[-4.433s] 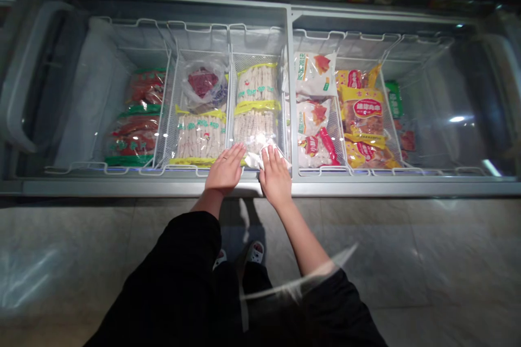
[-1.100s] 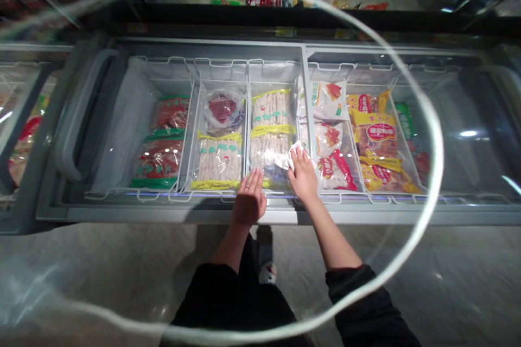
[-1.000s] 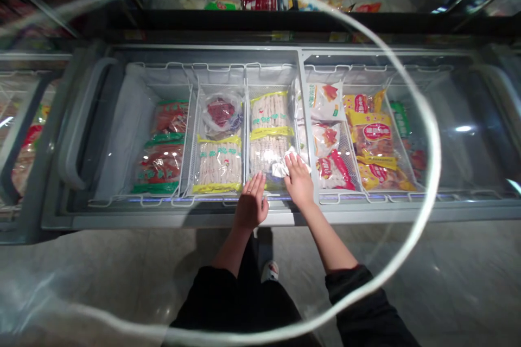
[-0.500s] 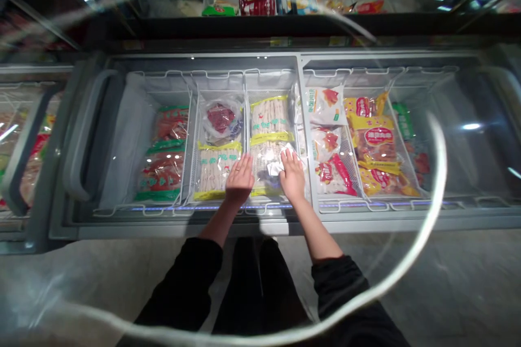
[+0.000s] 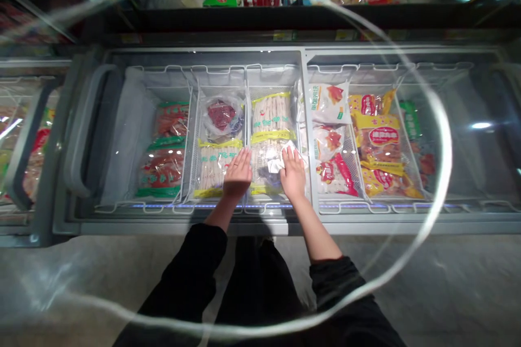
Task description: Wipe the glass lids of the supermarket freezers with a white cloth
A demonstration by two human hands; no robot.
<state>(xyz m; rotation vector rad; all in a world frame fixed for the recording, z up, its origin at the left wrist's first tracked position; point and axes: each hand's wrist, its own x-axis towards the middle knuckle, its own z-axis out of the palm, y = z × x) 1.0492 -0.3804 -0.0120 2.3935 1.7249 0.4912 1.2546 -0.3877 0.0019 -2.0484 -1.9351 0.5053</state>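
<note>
My left hand [image 5: 238,172] lies flat, palm down and fingers stretched, on the clear glass lid [image 5: 280,176] of a chest freezer. Under my right hand [image 5: 292,173] is a crumpled white tissue [image 5: 277,165], pressed against the same glass; its edges stick out past the fingers. Through the lid, beneath my hands, I see yellow-edged clear packs of pale frozen sticks [image 5: 272,114]. A bag with dark red contents [image 5: 222,116] rests in the basket to the left.
Packs with green edges [image 5: 163,171] lie further left, yellow and red packs [image 5: 378,138] to the right. A grey lid handle [image 5: 79,130] curves up at the left. The freezer's front rim [image 5: 163,227] runs before my legs. A whitish curved streak crosses the view.
The view has tipped slightly downward. My left hand has shifted a little up and left, while my right hand stays on the tissue in nearly the same spot.
</note>
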